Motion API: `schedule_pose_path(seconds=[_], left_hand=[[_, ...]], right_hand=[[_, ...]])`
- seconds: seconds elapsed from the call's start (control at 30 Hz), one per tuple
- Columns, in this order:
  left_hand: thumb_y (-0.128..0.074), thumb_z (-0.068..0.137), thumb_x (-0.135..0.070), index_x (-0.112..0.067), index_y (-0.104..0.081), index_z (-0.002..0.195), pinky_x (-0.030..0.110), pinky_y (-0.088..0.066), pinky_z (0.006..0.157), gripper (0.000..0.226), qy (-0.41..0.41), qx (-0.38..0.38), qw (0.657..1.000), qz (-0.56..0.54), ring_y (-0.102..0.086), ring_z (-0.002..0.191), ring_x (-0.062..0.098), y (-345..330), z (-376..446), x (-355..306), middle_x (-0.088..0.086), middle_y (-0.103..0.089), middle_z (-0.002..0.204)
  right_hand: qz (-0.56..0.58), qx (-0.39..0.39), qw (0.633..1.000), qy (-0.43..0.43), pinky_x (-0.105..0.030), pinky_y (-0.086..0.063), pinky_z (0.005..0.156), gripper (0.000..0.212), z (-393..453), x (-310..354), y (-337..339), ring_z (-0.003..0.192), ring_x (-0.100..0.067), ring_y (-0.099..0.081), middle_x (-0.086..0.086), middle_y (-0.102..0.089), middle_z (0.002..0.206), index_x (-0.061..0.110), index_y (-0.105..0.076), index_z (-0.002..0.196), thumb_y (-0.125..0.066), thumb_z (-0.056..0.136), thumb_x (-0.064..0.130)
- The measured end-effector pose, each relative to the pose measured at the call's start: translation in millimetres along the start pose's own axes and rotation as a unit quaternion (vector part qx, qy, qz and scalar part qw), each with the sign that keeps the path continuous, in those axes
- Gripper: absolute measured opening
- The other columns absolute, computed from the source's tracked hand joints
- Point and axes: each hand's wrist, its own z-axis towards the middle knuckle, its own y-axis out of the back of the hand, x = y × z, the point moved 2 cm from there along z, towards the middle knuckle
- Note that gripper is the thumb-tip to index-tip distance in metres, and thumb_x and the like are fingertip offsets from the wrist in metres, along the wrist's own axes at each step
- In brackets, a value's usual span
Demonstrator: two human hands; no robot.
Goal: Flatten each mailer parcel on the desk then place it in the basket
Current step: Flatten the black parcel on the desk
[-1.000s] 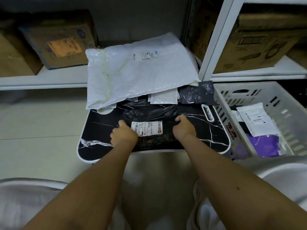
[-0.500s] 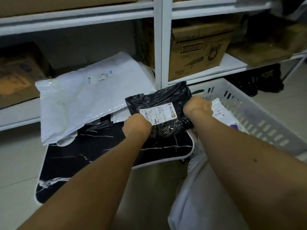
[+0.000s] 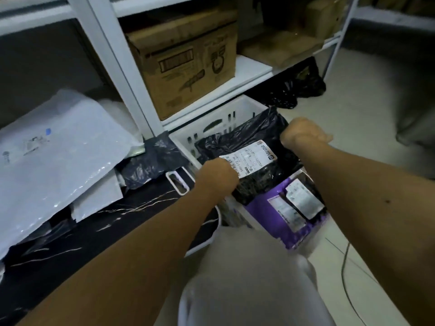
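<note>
Both hands, left (image 3: 217, 176) and right (image 3: 302, 134), grip a black mailer (image 3: 249, 147) by its ends, holding it over the white basket (image 3: 226, 114). A purple mailer (image 3: 277, 217) already lies inside. White mailers (image 3: 58, 147) and dark ones wait on the surface (image 3: 113, 222).

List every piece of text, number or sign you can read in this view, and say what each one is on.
"500-C72 468", roughly, partly under the left hand: white label on the black mailer.
Rest of that label: too small to read.
Two labels on the purple mailer: blurred.
Cardboard box: a barcode-like panel and drawings, no legible words.
Label on the large white mailer: blurred.
</note>
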Motion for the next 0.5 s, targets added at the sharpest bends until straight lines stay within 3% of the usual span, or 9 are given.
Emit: schedule_pose_path(seconds=[0.07,0.1,0.13,0.2,0.23,0.3,0.37,0.43,0.5], left_hand=[[-0.040,0.098,-0.019,-0.008,-0.050,0.066,0.036,-0.047,0.074,0.035,-0.040,0.074,0.996,0.034,-0.059,0.086,0.030,-20.8,14.6,-10.4,0.007,-0.049,0.067],[-0.036,0.101,-0.020,-0.006,-0.056,0.078,0.035,-0.046,0.078,0.034,-0.071,0.119,0.988,0.061,-0.059,0.094,0.030,-32.2,21.0,-15.3,0.007,-0.054,0.076],[-0.031,0.103,-0.016,0.000,-0.058,0.105,0.037,-0.045,0.082,0.032,-0.075,0.158,0.983,0.053,-0.058,0.103,0.032,-40.8,25.2,-19.9,0.013,-0.060,0.092],[-0.025,0.104,-0.007,0.001,-0.024,0.147,0.041,-0.043,0.089,0.044,-0.082,0.221,0.970,0.065,-0.052,0.116,0.035,-59.4,32.0,-27.1,0.023,-0.054,0.124],[-0.023,0.104,-0.006,-0.001,-0.011,0.151,0.041,-0.041,0.091,0.048,-0.072,0.245,0.965,0.065,-0.049,0.120,0.036,-67.2,36.3,-27.4,0.026,-0.048,0.132],[-0.019,0.105,-0.009,-0.002,-0.007,0.151,0.039,-0.036,0.098,0.049,-0.052,0.298,0.950,0.080,-0.043,0.126,0.038,-91.8,50.2,-27.5,0.029,-0.041,0.139],[-0.018,0.106,-0.018,0.001,-0.022,0.148,0.037,-0.032,0.104,0.046,-0.050,0.344,0.935,0.070,-0.039,0.130,0.038,-111.4,52.2,-30.9,0.029,-0.037,0.143],[-0.019,0.106,-0.025,0.004,-0.042,0.136,0.034,-0.029,0.105,0.047,-0.077,0.363,0.924,0.089,-0.039,0.131,0.035,-123.2,53.1,-33.0,0.026,-0.041,0.143],[-0.021,0.106,-0.027,0.001,-0.047,0.133,0.032,-0.029,0.105,0.047,-0.117,0.369,0.914,0.121,-0.040,0.130,0.033,-135.7,58.9,-32.0,0.022,-0.043,0.142]], right_hand=[[-0.019,0.002,1.000,0.001,-0.043,-0.029,0.108,0.043,15.5,-18.8,-7.7,0.128,-0.034,-0.048,-0.014,-0.052,0.138,0.006,-0.051,0.133,-0.052,0.093,0.022],[-0.027,0.005,0.999,0.016,-0.040,-0.037,0.101,0.037,23.0,-26.9,-14.6,0.121,-0.034,-0.053,-0.015,-0.056,0.131,0.006,-0.055,0.127,-0.053,0.092,0.019],[-0.043,0.013,0.998,0.031,-0.037,-0.043,0.093,0.033,28.0,-33.2,-21.6,0.115,-0.034,-0.057,-0.016,-0.059,0.126,0.005,-0.058,0.122,-0.053,0.091,0.016],[-0.092,0.034,0.994,0.049,-0.037,-0.047,0.084,0.037,40.4,-46.1,-39.5,0.114,-0.036,-0.057,-0.019,-0.057,0.128,0.004,-0.056,0.127,-0.052,0.092,0.014],[-0.113,0.049,0.991,0.054,-0.039,-0.046,0.086,0.043,46.1,-51.7,-49.8,0.118,-0.037,-0.054,-0.019,-0.052,0.135,0.005,-0.050,0.136,-0.050,0.093,0.014],[-0.144,0.089,0.984,0.050,-0.041,-0.044,0.094,0.050,57.1,-61.1,-70.7,0.126,-0.036,-0.048,-0.018,-0.044,0.143,0.006,-0.039,0.144,-0.047,0.096,0.011],[-0.163,0.121,0.977,0.058,-0.039,-0.047,0.086,0.033,65.7,-67.3,-92.9,0.110,-0.032,-0.056,-0.016,-0.056,0.121,0.010,-0.057,0.126,-0.047,0.095,0.011],[-0.167,0.141,0.975,0.044,-0.035,-0.048,0.078,0.017,71.3,-71.4,-110.6,0.096,-0.029,-0.058,-0.014,-0.060,0.111,0.008,-0.061,0.104,-0.048,0.095,0.014],[-0.159,0.160,0.974,0.015,-0.036,-0.049,0.086,0.027,77.1,-77.9,-126.3,0.108,-0.030,-0.059,-0.015,-0.059,0.122,0.003,-0.061,0.117,-0.051,0.095,0.014]])
